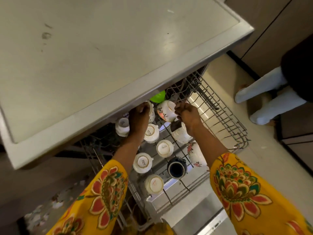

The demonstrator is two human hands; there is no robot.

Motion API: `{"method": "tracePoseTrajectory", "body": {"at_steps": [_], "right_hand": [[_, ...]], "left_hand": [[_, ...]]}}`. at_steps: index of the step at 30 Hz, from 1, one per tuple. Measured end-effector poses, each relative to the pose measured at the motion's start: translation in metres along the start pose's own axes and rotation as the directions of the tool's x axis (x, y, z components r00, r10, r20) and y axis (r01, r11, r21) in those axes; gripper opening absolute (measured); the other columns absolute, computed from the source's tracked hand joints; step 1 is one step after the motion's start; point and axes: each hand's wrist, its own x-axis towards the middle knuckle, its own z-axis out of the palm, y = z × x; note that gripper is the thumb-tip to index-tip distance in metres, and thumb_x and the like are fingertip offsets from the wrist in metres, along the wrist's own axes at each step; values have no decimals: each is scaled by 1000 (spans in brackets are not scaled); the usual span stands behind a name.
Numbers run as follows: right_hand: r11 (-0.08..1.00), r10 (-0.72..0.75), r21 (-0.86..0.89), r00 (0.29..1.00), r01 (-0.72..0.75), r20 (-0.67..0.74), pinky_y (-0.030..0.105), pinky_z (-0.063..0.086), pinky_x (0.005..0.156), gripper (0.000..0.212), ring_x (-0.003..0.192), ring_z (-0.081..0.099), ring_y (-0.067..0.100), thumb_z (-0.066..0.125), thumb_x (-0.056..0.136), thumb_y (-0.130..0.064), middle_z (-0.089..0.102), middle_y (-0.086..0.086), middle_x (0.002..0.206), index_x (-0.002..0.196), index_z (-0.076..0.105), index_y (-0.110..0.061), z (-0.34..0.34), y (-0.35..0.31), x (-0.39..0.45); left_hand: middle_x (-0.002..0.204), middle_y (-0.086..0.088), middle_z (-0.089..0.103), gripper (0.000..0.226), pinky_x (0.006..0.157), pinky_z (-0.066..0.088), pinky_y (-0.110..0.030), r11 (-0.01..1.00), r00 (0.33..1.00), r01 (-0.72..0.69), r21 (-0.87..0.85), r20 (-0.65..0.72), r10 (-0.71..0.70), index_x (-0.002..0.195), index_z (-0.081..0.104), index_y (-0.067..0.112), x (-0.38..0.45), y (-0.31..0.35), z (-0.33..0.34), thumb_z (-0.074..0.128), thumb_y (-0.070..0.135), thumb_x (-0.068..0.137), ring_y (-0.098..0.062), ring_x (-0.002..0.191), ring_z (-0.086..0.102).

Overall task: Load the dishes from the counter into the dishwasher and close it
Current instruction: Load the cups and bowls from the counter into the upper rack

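Observation:
The dishwasher's upper rack (225, 116) is pulled out below the steel counter (101, 56). Several white cups stand upside down in it, such as one (151, 133) beside my left wrist, along with a dark blue cup (176, 168). My left hand (138, 119) reaches under the counter edge and grips a patterned white cup (152, 112); its fingertips are partly hidden. My right hand (188, 116) has its fingers curled at the rim of a floral cup (165, 111) lying on its side. A green bowl (158, 96) sits just behind that cup.
The open dishwasher door (194, 212) lies below the rack. Another floral cup (194, 155) and a speckled cup (180, 134) sit under my right forearm. Another person's legs (264, 99) stand on the floor at the right, by dark cabinets (264, 31).

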Motion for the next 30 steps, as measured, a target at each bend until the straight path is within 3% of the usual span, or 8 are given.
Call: {"method": "tracePoseTrajectory", "body": {"at_steps": [3, 7, 9, 14, 16, 19, 24, 30], "right_hand": [[999, -3, 41, 999, 1, 40, 36, 47, 74, 26, 79, 53, 23, 47, 83, 15, 56, 11, 89, 69, 51, -7, -11, 7, -29], [998, -60, 12, 996, 59, 70, 21, 48, 63, 29, 67, 53, 12, 46, 85, 19, 57, 5, 77, 83, 60, -7, -31, 8, -80], [999, -30, 43, 998, 27, 56, 18, 50, 55, 19, 62, 51, 13, 50, 88, 13, 55, 8, 74, 89, 62, -1, -40, 12, -99], [998, 60, 33, 998, -58, -37, 24, 43, 55, 12, 60, 51, 16, 57, 92, -14, 61, 5, 70, 82, 62, -12, -60, 29, -134], [989, 124, 93, 987, -114, -100, 23, 42, 56, 12, 62, 52, 15, 55, 94, -18, 62, 3, 72, 86, 62, -13, -67, 41, -144], [960, 240, 189, 953, -206, -183, 26, 46, 64, 12, 67, 54, 15, 54, 94, -20, 63, 3, 80, 98, 62, -12, -77, 59, -152], [929, 330, 265, 902, -258, -278, 26, 44, 59, 15, 65, 53, 14, 53, 93, -20, 58, 4, 78, 104, 59, -11, -91, 86, -158], [918, 378, 250, 869, -307, -320, 27, 46, 62, 13, 66, 50, 14, 56, 92, -22, 54, 4, 75, 98, 57, -10, -100, 109, -160]], "left_hand": [[75, 4, 59, 9, 77, 48, -37, 999, 999, -27, -47, -28, 26, 70, 56, 29, -24, -6, -4, 57, 21, 74, -26, 82, 60], [60, -4, 48, 22, 44, 38, -16, 975, 1000, 27, -223, 2, -27, 74, 48, 16, -67, -10, -5, 54, 6, 93, -1, 40, 48], [59, -5, 43, 22, 36, 31, -12, 950, 997, 74, -304, 14, -73, 75, 47, 11, -83, -18, -5, 50, 6, 95, -8, 41, 43], [61, -2, 49, 29, 44, 33, -16, 787, 933, 338, -517, 70, -354, 74, 51, 12, -123, -41, -7, 40, 20, 99, -14, 56, 44], [73, -1, 55, 25, 58, 40, -20, 636, 861, 473, -610, 168, -479, 79, 53, 14, -142, -51, -8, 41, 23, 98, -14, 64, 52], [83, -4, 57, 24, 65, 45, -24, 435, 789, 530, -728, 235, -568, 86, 54, 12, -165, -67, -4, 41, 29, 98, -16, 72, 55], [76, -5, 56, 34, 60, 46, -23, 361, 728, 581, -730, 269, -631, 83, 54, 9, -203, -87, 18, 45, 39, 97, -16, 65, 54], [72, -8, 50, 39, 40, 49, -18, 203, 595, 650, -733, 324, -735, 88, 55, 1, -230, -115, 40, 55, 39, 93, -15, 62, 50]]}}
